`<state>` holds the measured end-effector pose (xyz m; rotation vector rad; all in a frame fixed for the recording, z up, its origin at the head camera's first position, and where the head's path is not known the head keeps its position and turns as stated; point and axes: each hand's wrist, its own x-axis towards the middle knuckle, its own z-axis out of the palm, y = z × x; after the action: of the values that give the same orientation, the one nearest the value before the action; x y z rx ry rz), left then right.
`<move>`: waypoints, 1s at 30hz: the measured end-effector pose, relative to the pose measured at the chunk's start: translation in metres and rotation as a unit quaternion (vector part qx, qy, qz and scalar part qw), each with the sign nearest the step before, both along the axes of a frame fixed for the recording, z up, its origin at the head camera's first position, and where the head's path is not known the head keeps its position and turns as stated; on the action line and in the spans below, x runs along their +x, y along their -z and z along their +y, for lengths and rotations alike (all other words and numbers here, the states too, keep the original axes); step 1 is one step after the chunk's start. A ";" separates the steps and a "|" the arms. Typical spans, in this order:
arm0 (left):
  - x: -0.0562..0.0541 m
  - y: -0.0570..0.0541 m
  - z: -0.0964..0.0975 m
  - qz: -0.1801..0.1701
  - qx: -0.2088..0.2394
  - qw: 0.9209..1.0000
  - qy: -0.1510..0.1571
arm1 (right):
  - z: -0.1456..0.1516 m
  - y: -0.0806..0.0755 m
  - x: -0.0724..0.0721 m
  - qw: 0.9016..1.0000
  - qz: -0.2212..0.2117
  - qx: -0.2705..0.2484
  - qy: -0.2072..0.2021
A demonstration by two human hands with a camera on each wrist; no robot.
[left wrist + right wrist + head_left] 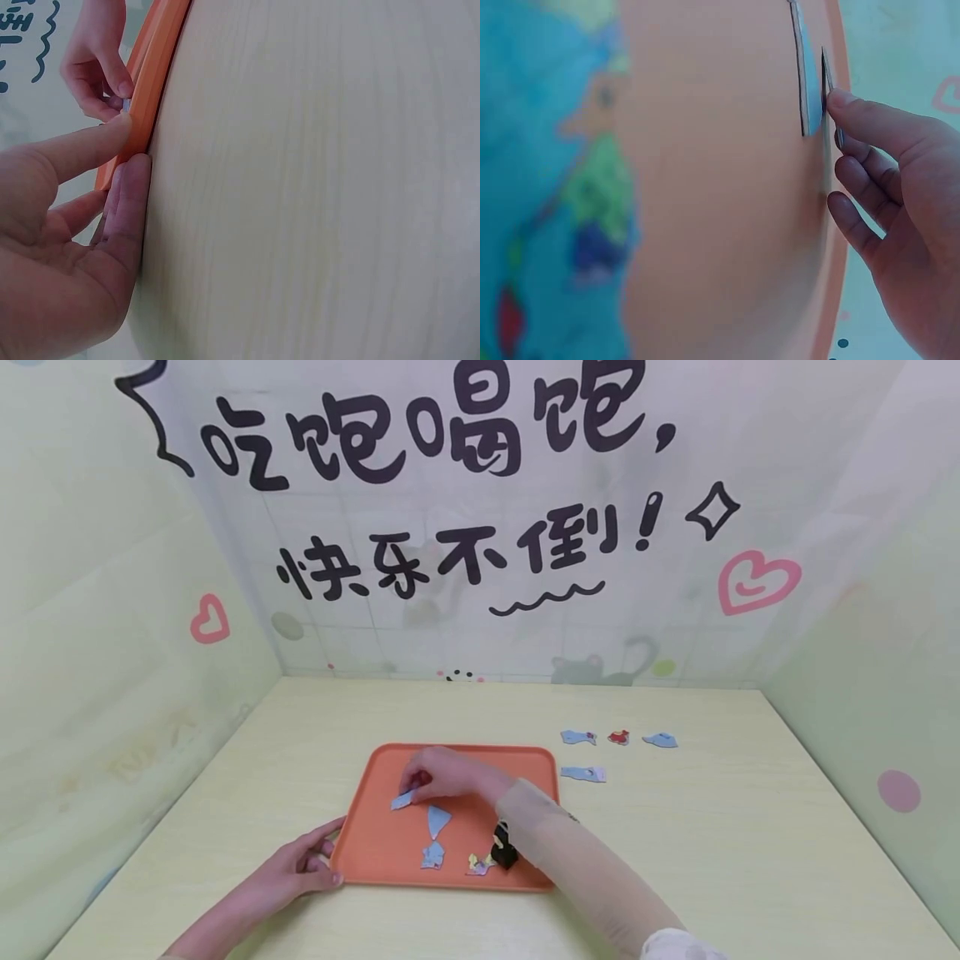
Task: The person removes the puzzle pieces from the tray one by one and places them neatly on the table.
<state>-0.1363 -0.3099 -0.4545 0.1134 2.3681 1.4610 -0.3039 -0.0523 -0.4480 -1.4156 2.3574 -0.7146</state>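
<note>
An orange tray (360, 852) lies on the table. At its left edge my left hand (296, 867) holds the rim, with the thumb on top and fingers against the outer side in the left wrist view. My right hand (444, 772) reaches over the tray and pinches a light blue puzzle piece (402, 800) between thumb and fingers. Seen edge-on in the right wrist view, the held piece is thin. Close to it on the tray are a triangular blue piece (438, 821) and a jagged blue piece (432, 856). A yellow and pink piece (478, 865) lies near the front rim.
Right of the tray, on the pale wooden table (712, 843), lie several more puzzle pieces: two blue ones (578, 737) (660, 740), a red one (618, 737) and a long blue one (583, 774). A black device (504, 847) shows beside the right sleeve. Printed sheets wall the table.
</note>
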 end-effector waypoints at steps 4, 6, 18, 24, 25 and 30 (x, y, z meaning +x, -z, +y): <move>0.001 -0.001 0.000 0.004 0.002 1.000 0.003 | 0.006 -0.004 -0.001 1.000 0.013 0.003 0.008; 0.001 -0.001 0.001 0.007 0.001 1.000 0.006 | 0.009 -0.007 -0.002 1.000 0.026 0.002 0.007; 0.001 0.000 0.001 0.007 -0.003 1.000 0.009 | 0.045 -0.018 0.003 0.997 0.066 0.009 0.043; 0.001 -0.001 0.002 -0.006 -0.004 1.000 -0.004 | 0.076 -0.023 0.011 0.994 0.054 0.000 0.099; 0.001 -0.001 0.002 -0.006 -0.003 1.000 -0.005 | 0.082 -0.024 0.012 0.992 0.054 -0.004 0.110; 0.002 -0.001 0.001 -0.006 0.006 1.000 0.001 | 0.110 -0.026 0.018 0.985 0.077 -0.025 0.152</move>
<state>-0.1344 -0.3086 -0.4538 0.1087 2.3491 1.4721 -0.2862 0.0578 -0.4223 -1.1797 2.7311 -0.7709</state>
